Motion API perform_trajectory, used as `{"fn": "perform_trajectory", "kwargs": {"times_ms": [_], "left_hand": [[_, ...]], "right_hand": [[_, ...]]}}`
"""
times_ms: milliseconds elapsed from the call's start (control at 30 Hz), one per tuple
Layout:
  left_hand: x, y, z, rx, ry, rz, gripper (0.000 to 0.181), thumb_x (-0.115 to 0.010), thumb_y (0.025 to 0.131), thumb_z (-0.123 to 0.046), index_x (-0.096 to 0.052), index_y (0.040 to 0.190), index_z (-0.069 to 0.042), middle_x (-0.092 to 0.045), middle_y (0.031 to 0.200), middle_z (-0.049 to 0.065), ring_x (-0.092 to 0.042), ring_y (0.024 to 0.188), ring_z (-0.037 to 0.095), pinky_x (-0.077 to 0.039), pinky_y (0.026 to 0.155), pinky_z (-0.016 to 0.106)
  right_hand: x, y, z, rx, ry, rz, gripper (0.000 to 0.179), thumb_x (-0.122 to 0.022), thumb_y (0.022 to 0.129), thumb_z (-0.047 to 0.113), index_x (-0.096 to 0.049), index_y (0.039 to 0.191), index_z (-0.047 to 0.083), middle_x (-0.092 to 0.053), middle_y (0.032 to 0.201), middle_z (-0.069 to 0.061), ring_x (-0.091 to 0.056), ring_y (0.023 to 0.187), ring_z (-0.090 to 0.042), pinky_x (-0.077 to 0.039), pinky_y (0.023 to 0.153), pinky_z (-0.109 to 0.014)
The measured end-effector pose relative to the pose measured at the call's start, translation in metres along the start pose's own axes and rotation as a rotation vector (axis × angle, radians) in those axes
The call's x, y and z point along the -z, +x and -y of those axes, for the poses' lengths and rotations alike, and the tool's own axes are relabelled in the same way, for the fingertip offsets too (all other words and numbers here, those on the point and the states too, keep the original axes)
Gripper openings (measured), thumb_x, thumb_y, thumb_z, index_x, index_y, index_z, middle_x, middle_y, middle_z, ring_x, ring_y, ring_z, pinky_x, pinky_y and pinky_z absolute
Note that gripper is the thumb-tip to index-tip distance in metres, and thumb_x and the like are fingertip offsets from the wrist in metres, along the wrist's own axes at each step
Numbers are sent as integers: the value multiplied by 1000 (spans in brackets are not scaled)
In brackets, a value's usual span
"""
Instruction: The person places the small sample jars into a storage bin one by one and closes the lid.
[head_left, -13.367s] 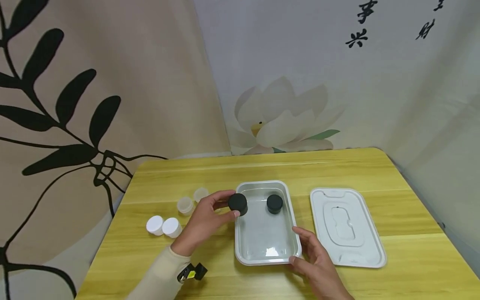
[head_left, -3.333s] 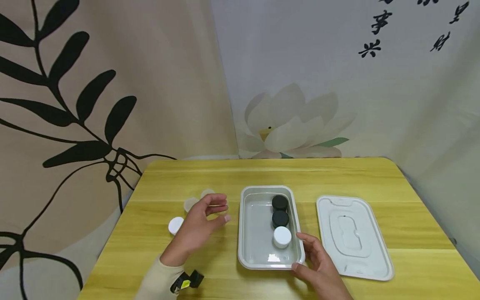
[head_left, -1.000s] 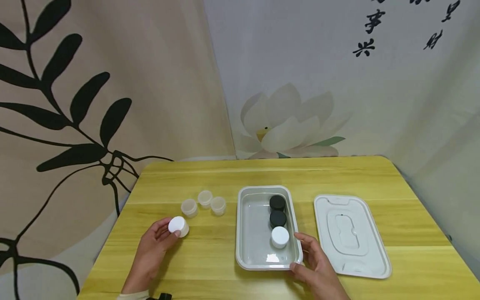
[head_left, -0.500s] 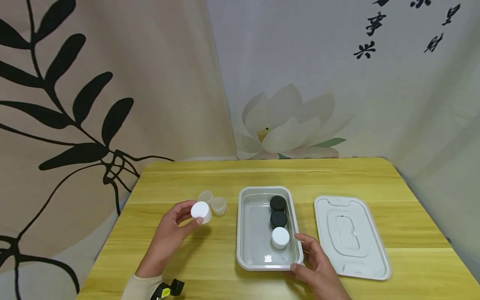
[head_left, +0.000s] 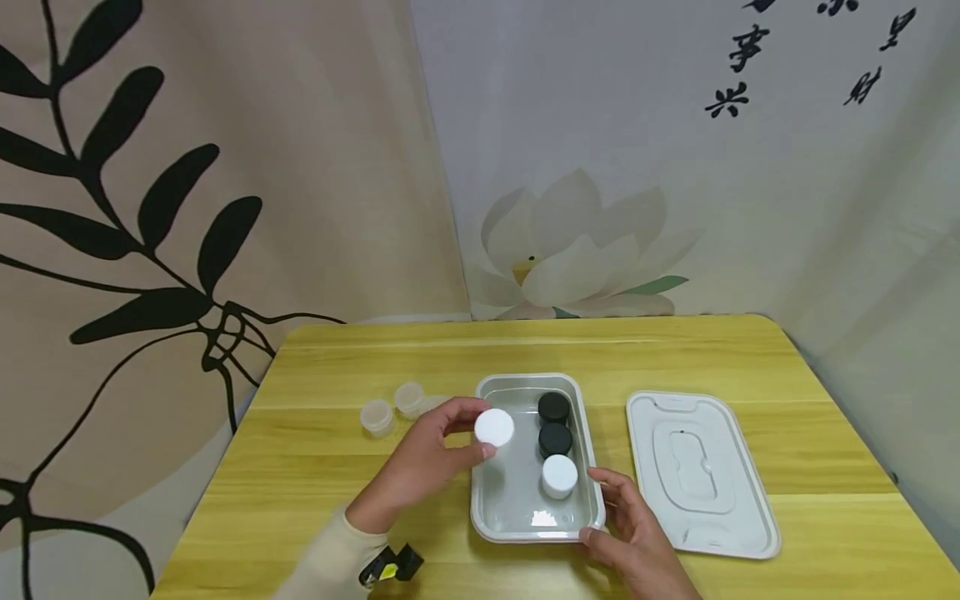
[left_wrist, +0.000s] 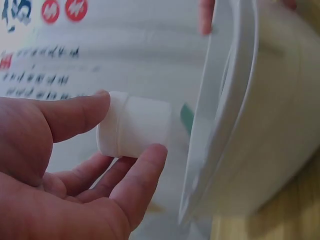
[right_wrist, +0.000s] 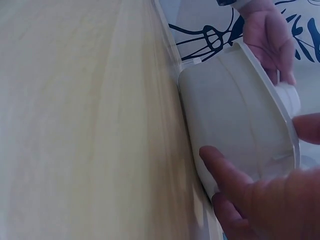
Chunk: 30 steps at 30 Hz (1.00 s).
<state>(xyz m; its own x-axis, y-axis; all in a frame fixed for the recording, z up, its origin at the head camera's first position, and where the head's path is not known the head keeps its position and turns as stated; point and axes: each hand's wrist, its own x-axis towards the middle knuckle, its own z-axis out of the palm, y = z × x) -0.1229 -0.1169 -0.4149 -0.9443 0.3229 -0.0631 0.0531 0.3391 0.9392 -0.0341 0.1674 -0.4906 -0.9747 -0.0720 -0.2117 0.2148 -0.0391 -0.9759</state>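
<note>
My left hand [head_left: 420,462] pinches a small white jar [head_left: 493,427] between thumb and fingers, above the left side of a white plastic box [head_left: 536,537]. In the left wrist view the jar [left_wrist: 142,125] is tipped on its side, capped end toward the palm. Inside the box, along its right side, stand two black-capped jars [head_left: 554,407] and a white jar [head_left: 559,476], in a row. My right hand [head_left: 637,533] holds the box's near right corner; in the right wrist view its fingers [right_wrist: 220,165] rest against the outer wall.
Left of the box stand several small translucent jars [head_left: 377,417], one partly hidden behind the left hand. The white box lid [head_left: 701,475] lies flat to the right. All of this is on a wooden table [head_left: 300,500] with a printed curtain [head_left: 337,167] behind.
Earlier, black jars and one white jar went into the box. Since one second ago, my left hand has lifted another white jar and carried it right, over the box. My right hand stays at the corner.
</note>
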Motion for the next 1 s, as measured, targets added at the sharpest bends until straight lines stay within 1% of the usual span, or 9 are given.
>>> {"fn": "perform_trajectory", "kwargs": {"times_ms": [133,233,333,400,533,600,733,900,1000], "left_hand": [[-22,2,-5,-38,7,110,41,-83,93,-18,-68,131,-16,-72,125,2,-66,121,24,-53,104,52],[-36,2,-5,-35,19,191,40,-83,93,-20,-68,130,-20,-72,126,-4,-66,120,18,-53,106,53],[-46,3,-3,-25,38,246,40,-83,93,-20,-68,130,-22,-71,126,-8,-67,118,13,-53,107,51],[-51,4,-1,-29,58,275,39,-83,93,-19,-68,129,-22,-72,124,-9,-68,117,11,-54,106,46],[-58,6,1,-36,102,317,39,-84,92,-20,-69,127,-21,-72,118,-11,-68,112,6,-54,104,37],[-60,8,2,-30,120,329,39,-85,92,-21,-69,127,-22,-72,116,-12,-67,110,3,-55,102,34],[-64,9,0,-31,121,344,37,-86,90,-19,-69,123,-22,-71,115,-12,-66,106,1,-56,101,33],[-67,9,-2,-59,110,369,34,-87,88,-16,-70,117,-21,-71,110,-10,-66,102,2,-55,99,32],[-69,10,-1,-64,125,384,33,-88,88,-15,-70,116,-21,-71,108,-10,-65,100,1,-54,98,29]], "right_hand": [[1,0,0,0,5,11,72,-75,86,-5,-47,150,11,-53,143,-19,-61,114,-22,-61,84,-32],[1,1,-1,-7,17,25,71,-74,87,-4,-46,150,12,-52,144,-19,-60,115,-23,-62,84,-34],[2,2,-1,-15,24,38,71,-73,88,-3,-45,151,13,-51,146,-20,-59,116,-23,-62,85,-35],[3,2,-2,-17,27,42,71,-73,88,-3,-44,151,13,-51,146,-19,-58,116,-22,-62,86,-36],[4,1,-3,-12,28,42,71,-74,88,-3,-44,151,12,-52,144,-17,-58,116,-21,-63,86,-37],[4,2,-3,-12,27,44,71,-74,88,-3,-44,151,12,-53,142,-15,-59,116,-21,-63,86,-36],[5,2,-3,-22,26,47,71,-74,89,-3,-44,151,13,-53,141,-12,-58,116,-20,-63,87,-37],[6,3,-4,-40,31,49,72,-74,89,-2,-44,152,15,-52,142,-13,-56,116,-22,-63,86,-38],[5,3,-3,-31,27,49,73,-75,89,-2,-44,152,15,-52,143,-14,-57,115,-20,-62,85,-37]]}}
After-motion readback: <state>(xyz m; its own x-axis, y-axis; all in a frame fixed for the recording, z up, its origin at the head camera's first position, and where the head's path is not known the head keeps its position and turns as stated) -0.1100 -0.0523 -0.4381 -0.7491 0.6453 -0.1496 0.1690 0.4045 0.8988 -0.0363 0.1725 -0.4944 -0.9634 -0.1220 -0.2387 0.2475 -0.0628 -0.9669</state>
